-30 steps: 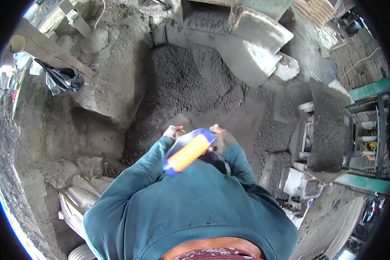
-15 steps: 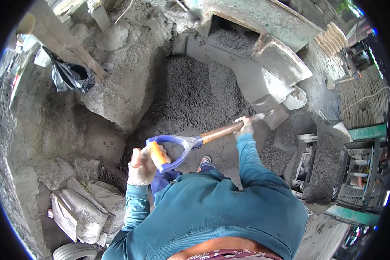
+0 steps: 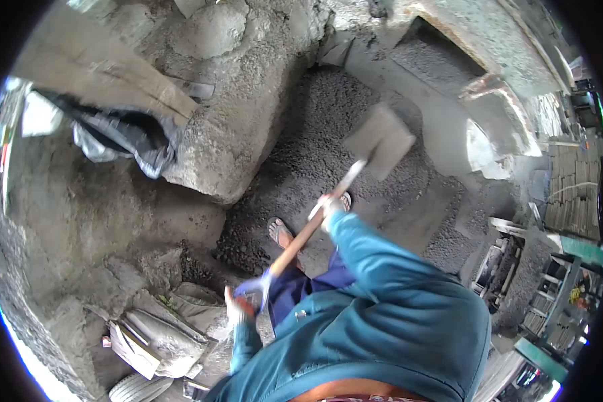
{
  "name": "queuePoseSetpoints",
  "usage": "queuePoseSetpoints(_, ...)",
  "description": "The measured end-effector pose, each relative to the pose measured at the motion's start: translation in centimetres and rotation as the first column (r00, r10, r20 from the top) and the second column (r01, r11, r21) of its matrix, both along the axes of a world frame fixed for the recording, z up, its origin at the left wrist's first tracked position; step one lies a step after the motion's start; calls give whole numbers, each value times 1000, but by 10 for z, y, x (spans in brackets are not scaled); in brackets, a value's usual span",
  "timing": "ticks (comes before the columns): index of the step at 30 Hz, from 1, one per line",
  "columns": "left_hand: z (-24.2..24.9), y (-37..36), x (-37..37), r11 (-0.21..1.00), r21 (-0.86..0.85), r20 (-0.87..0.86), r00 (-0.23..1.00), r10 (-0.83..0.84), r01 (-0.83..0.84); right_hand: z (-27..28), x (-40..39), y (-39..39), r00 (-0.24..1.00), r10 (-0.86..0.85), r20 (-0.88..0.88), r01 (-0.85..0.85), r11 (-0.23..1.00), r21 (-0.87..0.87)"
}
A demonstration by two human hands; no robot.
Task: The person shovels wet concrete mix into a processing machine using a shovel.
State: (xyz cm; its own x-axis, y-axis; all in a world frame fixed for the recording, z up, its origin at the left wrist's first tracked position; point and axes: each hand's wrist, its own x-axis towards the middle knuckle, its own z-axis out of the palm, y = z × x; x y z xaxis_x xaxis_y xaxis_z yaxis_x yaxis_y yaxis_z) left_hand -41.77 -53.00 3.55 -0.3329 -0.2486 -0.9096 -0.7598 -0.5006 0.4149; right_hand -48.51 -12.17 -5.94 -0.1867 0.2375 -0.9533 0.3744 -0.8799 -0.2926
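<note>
A shovel [image 3: 303,240] slants across the middle of the head view, its wooden shaft running up and to the right. My left hand [image 3: 236,307], in a pale glove, is closed on the blue and orange D-shaped handle, close to my left hip. Farther up, my gloved right hand [image 3: 325,209] wraps round the shaft near the metal socket. The blade [image 3: 382,142], blurred by motion, overlaps the dark, damp gravelly heap [image 3: 328,107] in this view, with no load showing on it. My two feet stand on the grey ground beneath the shaft.
A rough concrete block [image 3: 241,134] rises left of the heap, with a black plastic bag [image 3: 130,137] hanging by a wooden post [image 3: 107,67]. Ahead is a machine with an opening [image 3: 435,57]. To the right are a conveyor-like part [image 3: 496,268] and stacked slabs [image 3: 573,194]. A tyre [image 3: 139,388] lies lower left.
The shovel blade has swung leftward from beside the pale metal at the right to over the heap. My left hand and the handle are lower, and the view has turned.
</note>
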Motion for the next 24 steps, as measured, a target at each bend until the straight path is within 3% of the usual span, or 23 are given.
queuePoseSetpoints(1,6,-38,29,975,-220,112,992,50,-25,-31,7,-57,997,72,19,-69,988,-141)
queuePoseSetpoints(2,11,-83,71,957,-260,117,980,160,-125,-61,14,-114,987,158,19,-146,948,-281)
queuePoseSetpoints(3,47,-100,99,926,-345,0,987,160,-150,-87,19,-169,969,246,-2,-225,884,-411)
queuePoseSetpoints(4,80,-114,126,896,-405,-92,983,158,-182,-122,51,-235,956,175,-235,-262,869,-420)
queuePoseSetpoints(5,104,-109,133,867,-471,-92,986,138,-165,-131,53,-278,904,342,-258,-422,814,-399)
queuePoseSetpoints(6,100,-103,127,841,-521,-59,990,131,-142,-134,60,-322,950,258,-177,-312,754,-578)
queuePoseSetpoints(7,88,-89,106,819,-562,-42,993,111,-115,-71,22,-301,957,290,-3,-227,742,-631)
queuePoseSetpoints(9,39,-55,47,801,-596,-56,998,25,-54,-72,-14,-286,964,255,77,-161,788,-594)
queuePoseSetpoints(11,-31,-2,-34,796,-606,-114,988,-106,16,-148,-69,-239,983,181,43,-128,826,-549)
queuePoseSetpoints(14,-103,104,-145,781,-622,-235,939,-250,52,-306,-155,-19,956,-172,-238,43,884,-465)
queuePoseSetpoints(15,-112,148,-177,779,-627,-205,964,-171,5,-337,-175,38,927,-237,-290,94,898,-430)
queuePoseSetpoints(18,-117,138,-175,735,-677,-193,970,-151,-21,-291,-171,36,949,-309,-62,265,890,-372)
queuePoseSetpoints(19,-125,123,-169,742,-671,-186,971,-149,-15,-266,-158,39,943,-315,-103,262,899,-350)
queuePoseSetpoints(22,-127,90,-141,778,-628,-176,973,-146,4,-239,-129,37,932,-360,35,352,880,-320)
queuePoseSetpoints(24,-110,95,-139,796,-602,-120,978,-168,63,-242,-84,35,876,-478,-57,422,820,-387)
